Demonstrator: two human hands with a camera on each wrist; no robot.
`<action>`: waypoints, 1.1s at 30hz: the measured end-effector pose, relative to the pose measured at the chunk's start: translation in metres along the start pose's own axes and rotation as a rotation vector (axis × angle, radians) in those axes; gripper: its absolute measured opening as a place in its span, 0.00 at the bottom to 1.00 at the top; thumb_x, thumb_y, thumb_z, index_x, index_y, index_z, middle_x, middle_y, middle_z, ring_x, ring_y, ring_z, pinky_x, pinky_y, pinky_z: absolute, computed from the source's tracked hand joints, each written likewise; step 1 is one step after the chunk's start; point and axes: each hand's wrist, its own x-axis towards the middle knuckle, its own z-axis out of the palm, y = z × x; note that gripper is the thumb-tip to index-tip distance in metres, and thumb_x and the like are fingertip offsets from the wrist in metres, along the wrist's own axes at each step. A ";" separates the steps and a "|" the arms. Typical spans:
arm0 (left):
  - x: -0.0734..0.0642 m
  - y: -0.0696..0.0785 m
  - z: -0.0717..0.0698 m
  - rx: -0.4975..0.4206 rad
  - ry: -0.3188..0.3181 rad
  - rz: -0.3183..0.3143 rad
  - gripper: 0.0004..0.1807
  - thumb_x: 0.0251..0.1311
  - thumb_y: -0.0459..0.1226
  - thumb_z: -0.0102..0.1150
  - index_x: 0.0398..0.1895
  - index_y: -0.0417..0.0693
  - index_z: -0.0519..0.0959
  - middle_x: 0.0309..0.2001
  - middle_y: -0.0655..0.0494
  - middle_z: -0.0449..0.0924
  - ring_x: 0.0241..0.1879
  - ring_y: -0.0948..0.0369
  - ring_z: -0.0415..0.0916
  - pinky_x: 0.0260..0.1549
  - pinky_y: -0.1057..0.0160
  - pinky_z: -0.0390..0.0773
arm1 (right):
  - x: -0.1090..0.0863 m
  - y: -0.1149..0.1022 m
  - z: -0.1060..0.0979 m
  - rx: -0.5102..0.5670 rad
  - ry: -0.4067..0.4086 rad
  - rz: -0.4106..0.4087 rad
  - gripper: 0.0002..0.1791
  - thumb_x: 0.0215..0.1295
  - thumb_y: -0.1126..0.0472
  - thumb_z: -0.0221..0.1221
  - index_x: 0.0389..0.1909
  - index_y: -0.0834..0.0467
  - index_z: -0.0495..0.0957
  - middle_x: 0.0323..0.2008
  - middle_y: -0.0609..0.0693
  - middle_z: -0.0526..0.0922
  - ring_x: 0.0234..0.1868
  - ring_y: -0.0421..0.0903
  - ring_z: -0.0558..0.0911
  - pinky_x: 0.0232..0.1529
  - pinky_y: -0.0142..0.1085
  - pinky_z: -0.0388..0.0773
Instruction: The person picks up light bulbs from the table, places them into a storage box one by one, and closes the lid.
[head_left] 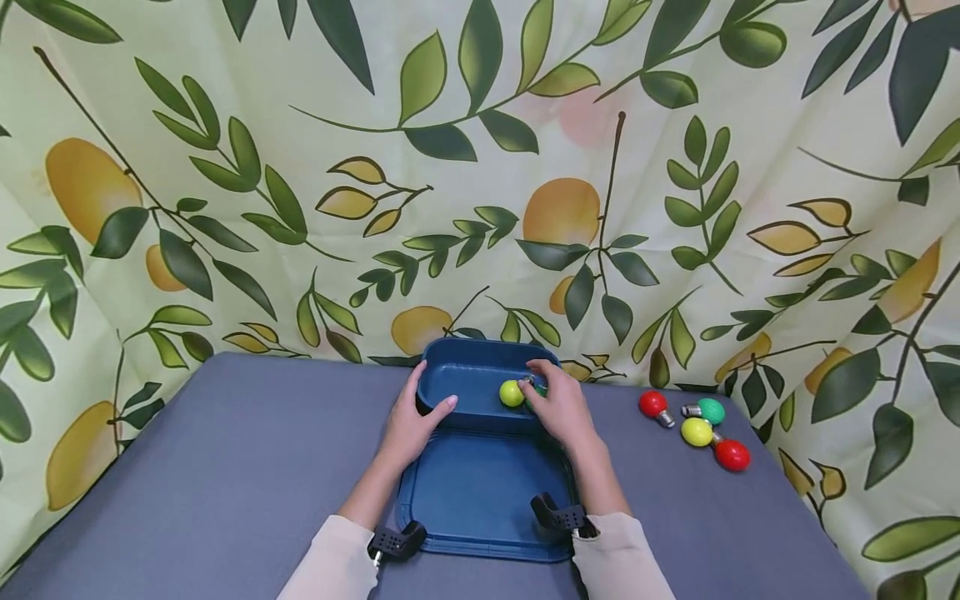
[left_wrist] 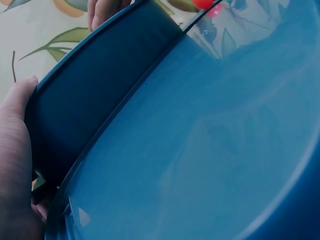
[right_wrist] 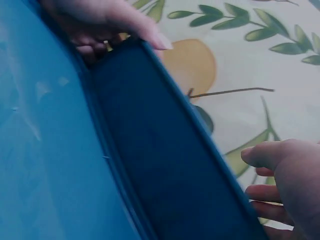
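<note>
A blue box (head_left: 480, 423) stands at the back of the table, with a flat blue lid-like panel (head_left: 487, 500) lying against its near side. My left hand (head_left: 408, 425) grips the box's left near corner, thumb over the rim and fingers round the side, as the right wrist view also shows. Over the box's right part is my right hand (head_left: 558, 404), its thumb and fingers apart. Beside that thumb, inside the box, lie a yellow bulb (head_left: 512, 393) and a green bulb (head_left: 541, 390), the green one mostly covered by the hand. No object shows between the right fingers (right_wrist: 265, 194).
Right of the box, a red bulb (head_left: 652, 403), a green bulb (head_left: 711, 411), a yellow bulb (head_left: 697, 432) and another red bulb (head_left: 732, 455) lie on the grey table (head_left: 247, 483). A leaf-and-fruit patterned cloth (head_left: 480, 183) hangs behind and beside the table.
</note>
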 end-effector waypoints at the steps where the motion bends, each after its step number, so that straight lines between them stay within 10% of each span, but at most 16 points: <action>1: 0.001 0.001 0.000 0.003 0.001 -0.001 0.46 0.63 0.59 0.64 0.80 0.70 0.52 0.81 0.52 0.52 0.80 0.45 0.51 0.73 0.33 0.56 | 0.000 0.000 -0.003 0.009 0.005 -0.004 0.22 0.71 0.51 0.62 0.61 0.57 0.78 0.59 0.58 0.83 0.62 0.57 0.81 0.61 0.55 0.77; 14: 0.001 0.002 -0.004 0.006 -0.009 -0.019 0.48 0.61 0.61 0.64 0.80 0.71 0.51 0.81 0.53 0.51 0.80 0.45 0.52 0.73 0.33 0.56 | -0.004 0.049 -0.046 -0.084 0.103 -0.002 0.26 0.70 0.53 0.61 0.65 0.60 0.74 0.63 0.63 0.79 0.63 0.63 0.77 0.63 0.60 0.73; 33: -0.001 0.003 -0.004 0.019 -0.009 -0.017 0.48 0.61 0.61 0.64 0.80 0.70 0.51 0.81 0.51 0.52 0.80 0.45 0.52 0.73 0.33 0.55 | -0.025 0.134 -0.060 -0.094 0.393 0.263 0.33 0.67 0.59 0.62 0.71 0.61 0.67 0.67 0.68 0.71 0.67 0.67 0.68 0.66 0.62 0.66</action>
